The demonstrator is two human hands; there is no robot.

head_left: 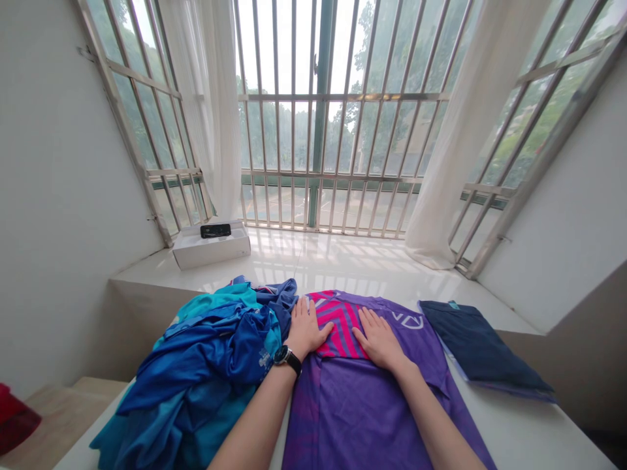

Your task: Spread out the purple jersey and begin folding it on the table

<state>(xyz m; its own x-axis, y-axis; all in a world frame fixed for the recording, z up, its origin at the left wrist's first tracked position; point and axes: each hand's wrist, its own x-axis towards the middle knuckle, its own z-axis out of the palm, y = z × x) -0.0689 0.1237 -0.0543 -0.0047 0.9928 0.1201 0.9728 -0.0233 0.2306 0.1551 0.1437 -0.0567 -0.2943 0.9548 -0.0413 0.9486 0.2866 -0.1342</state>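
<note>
A purple jersey (337, 418) lies flat and face down on a white ledge (514, 424), with a pink-and-purple striped panel (339, 326) folded over its upper part. My left hand (306, 328), with a black wristwatch (287, 360) on its wrist, rests palm down on the panel's left edge. My right hand (379, 339) lies flat on the panel's right edge. Neither hand grips anything. A crumpled heap of blue and teal garments (206, 352) touches the jersey's left side, close to my left hand. A folded navy garment (482, 346) lies to the right.
Beyond the garments, a white box (210, 253) with a black device (215, 230) on top stands on the glossy white sill (337, 267). Metal window bars (323, 137) and white curtains (448, 150) rise behind it. A red item (14, 418) sits low at left.
</note>
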